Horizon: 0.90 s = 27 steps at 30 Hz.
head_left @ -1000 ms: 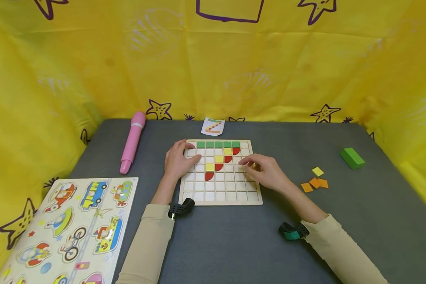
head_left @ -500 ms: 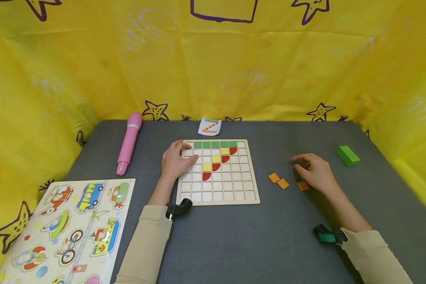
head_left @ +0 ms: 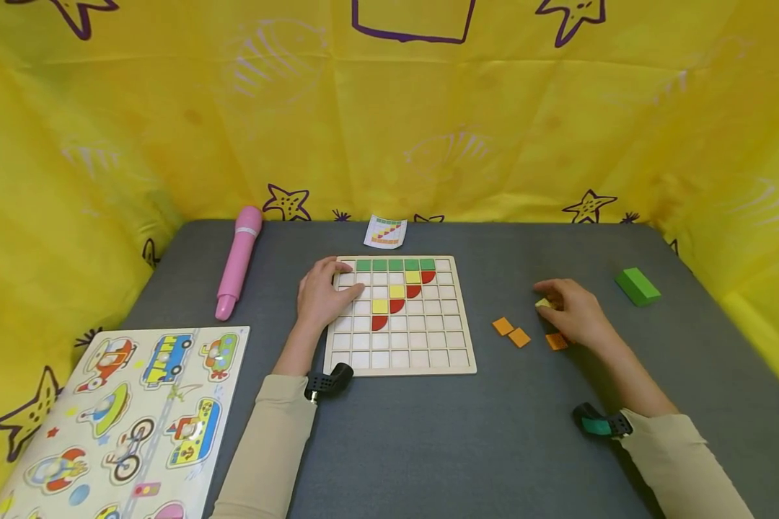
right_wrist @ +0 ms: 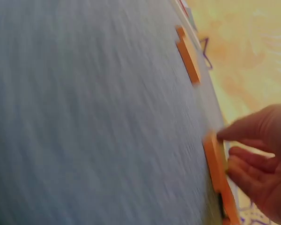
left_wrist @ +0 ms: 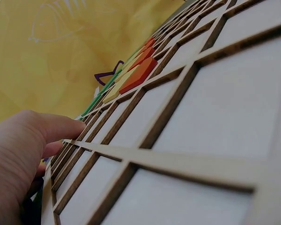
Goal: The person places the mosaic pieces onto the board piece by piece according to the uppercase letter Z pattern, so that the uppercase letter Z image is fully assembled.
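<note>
My left hand (head_left: pixel 324 295) rests on the left edge of a wooden grid board (head_left: pixel 428 340), thumb and fingertips touching its upper left part. On the board lie a row of green squares (head_left: pixel 387 265), a diagonal of yellow squares (head_left: pixel 397 291) and red quarter-round tiles (head_left: pixel 413 291). To the right of the board, my right hand (head_left: pixel 574 311) pinches a yellow square tile (head_left: pixel 544 303) between thumb and fingers, just above the table. Close under that hand lies an orange tile (head_left: pixel 556 342), partly hidden. Two more orange tiles (head_left: pixel 519 337) lie between hand and board.
A green block (head_left: pixel 637 287) stands at the right. Behind the board lies a small pattern card (head_left: pixel 386 232). At left are a pink microphone-shaped object (head_left: pixel 239 263) and a vehicle picture puzzle (head_left: pixel 169 389). A yellow curtain (head_left: pixel 389 130) surrounds the grey table (head_left: pixel 428 447).
My right hand has left the board, moved right to the loose tiles and picked up the yellow square. Orange tiles have shifted, two now nearer the board. The left hand stays on the board.
</note>
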Available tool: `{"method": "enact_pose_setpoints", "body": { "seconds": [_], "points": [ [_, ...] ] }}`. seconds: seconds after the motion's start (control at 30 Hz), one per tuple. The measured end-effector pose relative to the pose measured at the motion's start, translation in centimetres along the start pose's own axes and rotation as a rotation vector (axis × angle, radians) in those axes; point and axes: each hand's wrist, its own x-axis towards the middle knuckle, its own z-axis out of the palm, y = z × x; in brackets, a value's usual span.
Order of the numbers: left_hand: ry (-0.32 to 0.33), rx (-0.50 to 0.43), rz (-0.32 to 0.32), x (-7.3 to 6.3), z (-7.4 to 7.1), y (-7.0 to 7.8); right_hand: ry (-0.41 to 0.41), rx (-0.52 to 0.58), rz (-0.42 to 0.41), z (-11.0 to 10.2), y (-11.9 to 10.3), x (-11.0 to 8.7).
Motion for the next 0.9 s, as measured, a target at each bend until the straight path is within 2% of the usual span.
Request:
{"method": "enact_pose_setpoints", "body": {
  "seconds": [0.1, 0.33, 0.53, 0.73, 0.9],
  "points": [
    [0.002, 0.0, 0.002, 0.0, 0.0, -0.1, -0.021, 0.055, -0.004, 0.6, -0.7, 0.2],
    [0.004, -0.001, 0.009, 0.1, 0.1, -0.1, 0.011, 0.019, 0.008, 0.9, -1.2, 0.0],
    [0.005, 0.004, 0.014, 0.0, 0.0, -0.1, 0.004, 0.074, -0.012, 1.1, -1.2, 0.0],
    [0.004, 0.006, 0.008, 0.0, 0.0, 0.1, 0.013, 0.037, 0.018, 1.0, -1.3, -0.3],
    [0.001, 0.003, -0.001, -0.1, 0.0, 0.1, 0.031, 0.033, 0.001, 1.2, -1.5, -0.1]
  ]
}}
